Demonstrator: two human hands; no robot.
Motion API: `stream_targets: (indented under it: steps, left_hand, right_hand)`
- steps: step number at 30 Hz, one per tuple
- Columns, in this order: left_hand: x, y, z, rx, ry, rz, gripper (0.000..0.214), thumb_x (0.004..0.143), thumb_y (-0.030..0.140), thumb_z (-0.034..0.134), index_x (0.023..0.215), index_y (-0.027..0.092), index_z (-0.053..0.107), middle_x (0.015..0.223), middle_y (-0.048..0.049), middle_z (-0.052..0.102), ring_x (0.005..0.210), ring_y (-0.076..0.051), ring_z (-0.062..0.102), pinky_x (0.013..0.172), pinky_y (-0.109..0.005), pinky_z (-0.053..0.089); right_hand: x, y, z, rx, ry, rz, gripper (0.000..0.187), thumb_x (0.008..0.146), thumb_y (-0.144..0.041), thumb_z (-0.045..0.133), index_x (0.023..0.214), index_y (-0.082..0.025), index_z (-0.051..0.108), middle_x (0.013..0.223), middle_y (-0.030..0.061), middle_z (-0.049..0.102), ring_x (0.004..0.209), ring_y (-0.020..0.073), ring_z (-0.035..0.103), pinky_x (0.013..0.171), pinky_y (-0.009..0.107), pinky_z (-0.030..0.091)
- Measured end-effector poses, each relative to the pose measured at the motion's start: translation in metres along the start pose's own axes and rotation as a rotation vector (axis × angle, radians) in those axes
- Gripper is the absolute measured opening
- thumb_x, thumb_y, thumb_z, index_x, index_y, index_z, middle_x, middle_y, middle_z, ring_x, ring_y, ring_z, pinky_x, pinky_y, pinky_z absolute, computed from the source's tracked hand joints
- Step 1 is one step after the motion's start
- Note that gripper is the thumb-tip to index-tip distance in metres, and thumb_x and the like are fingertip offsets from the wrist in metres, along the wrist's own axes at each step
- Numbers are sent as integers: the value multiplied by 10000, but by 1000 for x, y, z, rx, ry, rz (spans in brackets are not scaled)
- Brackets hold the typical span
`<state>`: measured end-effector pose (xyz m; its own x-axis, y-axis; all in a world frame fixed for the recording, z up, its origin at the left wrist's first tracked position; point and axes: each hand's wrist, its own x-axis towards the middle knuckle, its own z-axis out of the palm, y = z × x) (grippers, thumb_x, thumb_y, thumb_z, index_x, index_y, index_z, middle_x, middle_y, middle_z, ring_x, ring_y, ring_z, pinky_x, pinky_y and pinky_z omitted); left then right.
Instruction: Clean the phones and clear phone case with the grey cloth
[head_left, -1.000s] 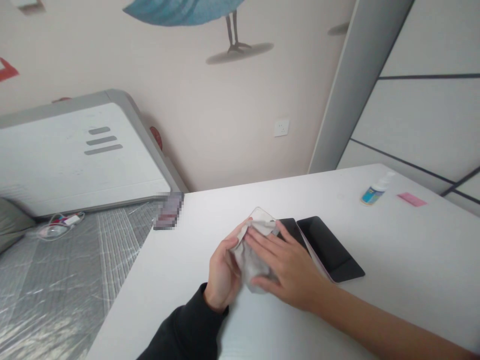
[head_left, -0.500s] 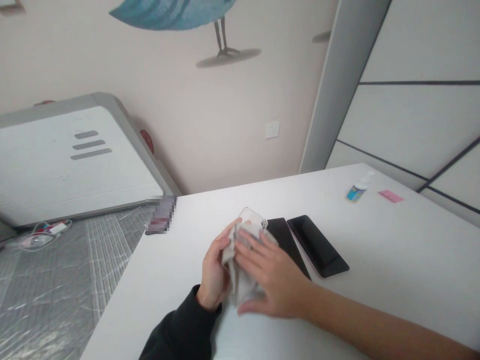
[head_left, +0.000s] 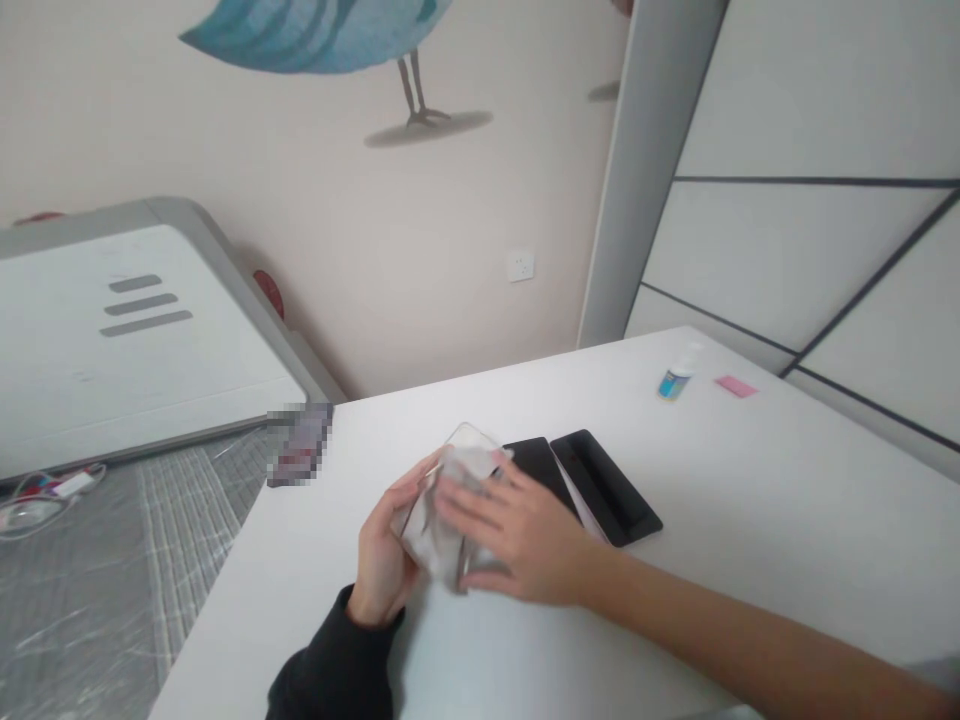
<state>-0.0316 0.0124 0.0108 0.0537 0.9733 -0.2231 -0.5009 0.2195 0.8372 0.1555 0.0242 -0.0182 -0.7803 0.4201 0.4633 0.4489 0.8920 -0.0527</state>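
The left hand (head_left: pixel 382 560) grips a clear phone case (head_left: pixel 472 440) from the 9 o'clock side, with its fingers curled around the edge. It holds the case just above the white table (head_left: pixel 750 520), close to the body. The right hand (head_left: pixel 525 530) holds a grey cloth (head_left: pixel 439 525) against the case. Its fingers are spread over the cloth and the lowest one curls round the cloth's bottom edge; the thumb is hidden.

This looks like the rubbing step, with the cloth on the near part of the case. Only the far corner, at 12 o'clock, peeks out bare. To reach it, the cloth would need to slide up that way while the left hand keeps a firm grip.

A black phone (head_left: pixel 536 462) and a black case (head_left: pixel 604 485) lie side by side at 2 o'clock, just beside the right hand. A little bottle (head_left: pixel 675 380) and a pink slip (head_left: pixel 735 386) sit well apart, at 1 o'clock.
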Motion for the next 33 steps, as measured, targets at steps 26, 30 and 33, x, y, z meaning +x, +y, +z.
stream_targets:
  steps: [26,30,33]
  left_hand:
    - [-66,10,-38,43,69,-93,381,867,276,672,1240,259,745,1610,-41,449,981,-271,753,573,-243,601]
    - [-56,11,-26,47,71,-55,431,906,242,652,1337,238,677,1590,-105,472,926,-227,762,678,-279,639]
    - [-36,14,-16,15,51,-51,539,961,212,589,1493,243,513,1515,-164,547,910,-199,764,770,-303,640]
  right_hand:
    - [-172,55,-84,-288,98,806,435,966,-243,387,1262,-119,682,1389,220,620,1308,402,568,1088,627,461]
    - [-138,18,-55,-59,96,800,572,995,-425,495,1516,-199,440,1568,165,473,1428,349,476,1132,575,447]
    - [-126,9,-33,98,-17,845,811,926,-525,608,1605,-228,278,1661,185,312,1450,385,444,1073,575,499]
